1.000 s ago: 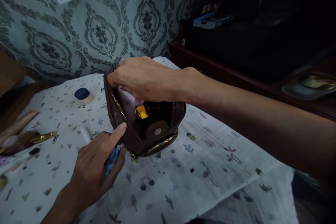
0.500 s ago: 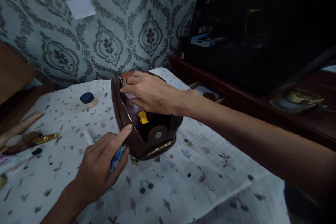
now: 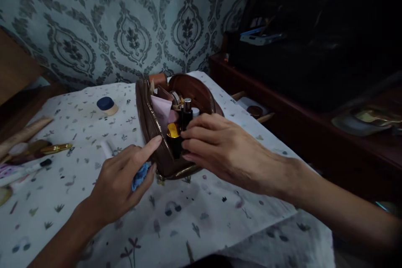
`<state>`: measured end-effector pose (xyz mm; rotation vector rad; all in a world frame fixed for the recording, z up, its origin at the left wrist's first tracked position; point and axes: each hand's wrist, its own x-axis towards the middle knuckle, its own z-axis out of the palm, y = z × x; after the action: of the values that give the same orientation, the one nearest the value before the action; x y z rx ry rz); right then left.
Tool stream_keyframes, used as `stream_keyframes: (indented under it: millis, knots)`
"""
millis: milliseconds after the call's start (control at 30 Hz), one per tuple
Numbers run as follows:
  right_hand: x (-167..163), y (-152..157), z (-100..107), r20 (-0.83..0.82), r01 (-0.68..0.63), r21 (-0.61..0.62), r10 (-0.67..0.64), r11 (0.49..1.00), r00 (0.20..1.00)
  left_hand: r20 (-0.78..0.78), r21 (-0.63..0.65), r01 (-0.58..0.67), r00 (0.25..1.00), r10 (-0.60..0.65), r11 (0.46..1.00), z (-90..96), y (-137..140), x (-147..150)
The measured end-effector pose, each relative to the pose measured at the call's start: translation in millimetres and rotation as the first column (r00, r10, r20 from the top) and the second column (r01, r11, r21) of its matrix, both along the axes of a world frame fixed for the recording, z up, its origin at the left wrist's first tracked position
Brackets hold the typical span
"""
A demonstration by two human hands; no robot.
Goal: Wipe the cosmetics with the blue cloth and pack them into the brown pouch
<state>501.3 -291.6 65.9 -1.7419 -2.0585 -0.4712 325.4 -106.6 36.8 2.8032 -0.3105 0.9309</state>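
A brown zippered cosmetic bag (image 3: 149, 121) stands unzipped on the cloth. Inside it are a pale pink tube (image 3: 161, 111), a black bottle with a silver cap (image 3: 187, 105) and a gold-topped item (image 3: 173, 130). My left hand (image 3: 117, 182) has a crumpled blue cloth or tissue (image 3: 140, 176) between its fingers and palm, while its index finger rests at the bag's zipper edge. My right hand (image 3: 224, 150) lies over the bag's front right side, fingers slightly bent and apart, tips beside the gold-topped item. Its thumb and the bag's snap flap are hidden.
On the patterned white cloth (image 3: 103, 234) are a blue-capped jar (image 3: 106, 105), a white tube (image 3: 107, 150) and several brushes and cosmetics (image 3: 37, 148) at the left. A dark red drawer unit (image 3: 292, 142) borders the right, with an open drawer (image 3: 251, 106). Wallpaper rises behind.
My right hand has drawn back from the far left of the bag's opening to its front right side, uncovering the contents. My left hand keeps its hold; the view has shifted slightly.
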Motion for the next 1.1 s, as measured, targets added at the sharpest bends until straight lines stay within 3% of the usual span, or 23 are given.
stream_keyframes:
  millis: [200, 500, 833, 1100]
  knots:
    - [-10, -24, -15, -0.062, -0.016, 0.007, 0.016, 1.000, 0.998, -0.007, 0.019, -0.019, 1.000, 0.019, 1.000, 1.3, -3, 1]
    - [-16, -30, -41, -0.256, 0.050, 0.156, -0.009, 0.987, 0.967, -0.020, 0.003, -0.057, 0.998, 0.057, 0.998, -3.4, -3, 3]
    - [-24, -24, -42, -0.278, 0.109, 0.179, -0.056, 0.978, 0.959, -0.039, -0.057, -0.032, 0.999, 0.030, 0.998, -26.5, 6, -12]
    - [-21, -12, -51, -0.158, 0.130, 0.292, -0.087, 0.947, 0.984, -0.127, 0.057, -0.258, 0.956, 0.264, 0.964, -43.8, 56, -46]
